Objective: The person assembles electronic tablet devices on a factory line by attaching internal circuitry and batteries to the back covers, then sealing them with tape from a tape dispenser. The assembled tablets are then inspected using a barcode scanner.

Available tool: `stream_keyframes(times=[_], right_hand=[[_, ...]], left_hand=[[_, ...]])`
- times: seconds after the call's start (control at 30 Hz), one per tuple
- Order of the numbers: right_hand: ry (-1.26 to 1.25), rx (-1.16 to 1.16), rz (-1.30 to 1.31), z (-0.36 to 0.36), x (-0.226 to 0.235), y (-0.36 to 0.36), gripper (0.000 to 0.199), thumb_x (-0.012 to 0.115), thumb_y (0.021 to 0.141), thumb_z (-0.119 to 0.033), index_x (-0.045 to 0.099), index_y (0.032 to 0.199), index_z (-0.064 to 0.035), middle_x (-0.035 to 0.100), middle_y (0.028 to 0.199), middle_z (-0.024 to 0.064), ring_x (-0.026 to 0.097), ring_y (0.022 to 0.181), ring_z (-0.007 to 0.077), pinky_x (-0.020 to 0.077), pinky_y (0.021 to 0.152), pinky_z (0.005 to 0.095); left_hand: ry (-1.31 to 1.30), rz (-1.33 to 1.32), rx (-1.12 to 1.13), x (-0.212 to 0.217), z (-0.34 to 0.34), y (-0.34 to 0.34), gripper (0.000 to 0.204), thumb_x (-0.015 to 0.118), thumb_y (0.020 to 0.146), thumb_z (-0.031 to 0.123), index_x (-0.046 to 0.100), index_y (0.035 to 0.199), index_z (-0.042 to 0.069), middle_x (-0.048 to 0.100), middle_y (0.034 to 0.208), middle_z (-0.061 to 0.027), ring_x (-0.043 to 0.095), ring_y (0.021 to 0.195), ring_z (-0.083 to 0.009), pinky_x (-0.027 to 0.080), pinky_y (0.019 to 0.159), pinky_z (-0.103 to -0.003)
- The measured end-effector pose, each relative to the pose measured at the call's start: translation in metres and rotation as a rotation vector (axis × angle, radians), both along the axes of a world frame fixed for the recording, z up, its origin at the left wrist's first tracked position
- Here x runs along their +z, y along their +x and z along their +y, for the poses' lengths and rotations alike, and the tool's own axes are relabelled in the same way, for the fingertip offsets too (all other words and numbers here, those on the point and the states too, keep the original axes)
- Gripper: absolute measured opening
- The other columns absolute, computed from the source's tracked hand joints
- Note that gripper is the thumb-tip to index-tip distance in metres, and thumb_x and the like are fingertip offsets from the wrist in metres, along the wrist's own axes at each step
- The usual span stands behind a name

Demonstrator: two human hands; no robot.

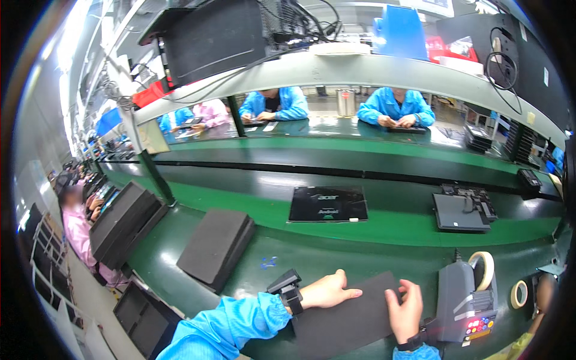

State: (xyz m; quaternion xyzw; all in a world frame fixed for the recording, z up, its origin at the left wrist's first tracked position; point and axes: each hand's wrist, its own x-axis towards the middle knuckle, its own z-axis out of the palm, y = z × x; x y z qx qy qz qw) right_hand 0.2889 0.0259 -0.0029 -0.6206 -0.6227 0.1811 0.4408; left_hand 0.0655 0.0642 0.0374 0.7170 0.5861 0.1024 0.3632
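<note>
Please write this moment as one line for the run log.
left hand: flat on dark grey rectangular foam pad | right hand: grips pad's right edge | grey tape dispenser machine: right of pad | green workbench

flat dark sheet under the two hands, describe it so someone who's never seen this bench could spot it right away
Start at the long green bench and come to its near edge. There the flat dark sheet lies between the left hand and right hand, left of a grey tape dispenser. Unlike the thick dark foam blocks further left, it is thin, lies flat and is being touched.
</note>
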Motion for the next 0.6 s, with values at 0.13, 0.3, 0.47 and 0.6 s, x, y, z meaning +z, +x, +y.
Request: stream_keyframes(times=[0.13,0.3,0.47,0.6], right_hand=[[0.115,0.003,0.344,-0.003,0.008,0.007,0.015,0.053,0.087,-0.005,0.055,0.101,0.0005,0.054,0.088,0.0049,0.051,0.077,0.0121,0.0421,0.07,0.0258],[0.026,0.073,0.387,-0.012,0.015,0.007,0.012,0.049,0.089,-0.003,0.053,0.1,-0.0002,0.055,0.091,0.0048,0.053,0.082,0.0109,0.0427,0.075,0.0249],[0.014,0.156,0.465,-0.01,0.006,0.001,0.014,0.049,0.088,-0.001,0.051,0.102,-0.0004,0.056,0.086,0.0043,0.052,0.075,0.009,0.0437,0.068,0.0224],[0.007,0.141,0.439,-0.005,-0.001,0.003,0.014,0.05,0.088,-0.002,0.05,0.102,-0.0005,0.057,0.081,0.0035,0.052,0.07,0.0085,0.044,0.064,0.0221]], left_hand=[[0.208,-0.228,0.265,0.031,-0.039,-0.039,0.041,0.068,0.083,0.034,0.047,0.096,0.001,0.059,0.077,-0.0096,0.056,0.074,-0.0154,0.047,0.064,-0.03],[0.467,-0.299,0.791,0.1,-0.047,-0.184,0.033,0.066,0.084,0.025,0.049,0.095,-0.001,0.059,0.082,-0.006,0.055,0.073,-0.0125,0.047,0.062,-0.028],[0.422,0.043,0.998,0.073,-0.055,-0.355,0.04,0.068,0.08,0.041,0.054,0.085,0.004,0.058,0.074,-0.0041,0.054,0.068,-0.0126,0.046,0.06,-0.031],[0.271,-0.072,0.976,0.049,-0.035,-0.373,0.041,0.068,0.081,0.041,0.06,0.085,0.0,0.062,0.075,-0.0075,0.058,0.066,-0.0153,0.048,0.059,-0.031]])
